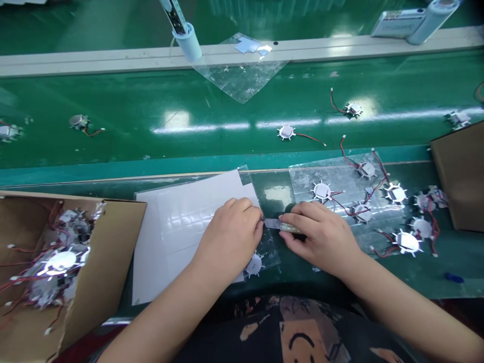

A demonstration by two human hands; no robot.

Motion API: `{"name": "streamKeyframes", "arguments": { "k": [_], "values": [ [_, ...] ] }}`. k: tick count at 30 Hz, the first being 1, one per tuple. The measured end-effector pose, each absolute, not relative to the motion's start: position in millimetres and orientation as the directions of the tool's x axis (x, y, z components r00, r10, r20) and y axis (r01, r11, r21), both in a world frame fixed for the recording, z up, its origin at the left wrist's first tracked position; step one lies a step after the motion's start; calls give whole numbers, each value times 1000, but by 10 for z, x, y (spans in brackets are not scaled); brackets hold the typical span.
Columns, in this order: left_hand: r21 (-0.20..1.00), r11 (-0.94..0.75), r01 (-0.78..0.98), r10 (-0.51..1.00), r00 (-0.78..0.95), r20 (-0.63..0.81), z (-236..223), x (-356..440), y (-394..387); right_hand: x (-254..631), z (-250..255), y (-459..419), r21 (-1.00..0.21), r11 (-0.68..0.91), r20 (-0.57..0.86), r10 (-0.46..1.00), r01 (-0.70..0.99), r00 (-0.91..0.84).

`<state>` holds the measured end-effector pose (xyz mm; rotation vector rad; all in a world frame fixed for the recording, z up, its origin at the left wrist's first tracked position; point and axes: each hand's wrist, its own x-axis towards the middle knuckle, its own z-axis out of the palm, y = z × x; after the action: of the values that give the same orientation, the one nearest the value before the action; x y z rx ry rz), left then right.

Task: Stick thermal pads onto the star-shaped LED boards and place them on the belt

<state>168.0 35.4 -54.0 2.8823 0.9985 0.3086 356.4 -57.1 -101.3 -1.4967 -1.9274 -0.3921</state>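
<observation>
My right hand [319,234] is closed round the handle of a utility knife [273,223], whose flat blade points left. At the blade's tip, my left hand [236,232] is pinched closed; whatever lies between its fingertips is hidden. Under that hand is a white sheet [177,227] on clear plastic. Just below its fingers, a round white part with spokes [254,264] shows partly. Right of my right hand, several similar parts with red and black wires, such as one round spoked part [407,242], lie on the table and on a clear plastic sheet [306,174].
At left stands an open cardboard box [109,252] with several wired parts inside. Another cardboard box [459,176] is at right. Beyond, a green belt [132,111] carries more parts. A rail [113,63] holds a light-blue tube [188,44]. A blue cap-like piece [454,278] lies right.
</observation>
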Motion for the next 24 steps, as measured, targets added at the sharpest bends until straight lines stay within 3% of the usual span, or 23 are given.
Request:
{"name": "streamKeyframes", "arguments": {
  "k": [24],
  "values": [
    [149,-729,669,685,715,143,-492,1740,333,3586,-1020,-571,-172,298,622,772,939,-131]
  ]
}}
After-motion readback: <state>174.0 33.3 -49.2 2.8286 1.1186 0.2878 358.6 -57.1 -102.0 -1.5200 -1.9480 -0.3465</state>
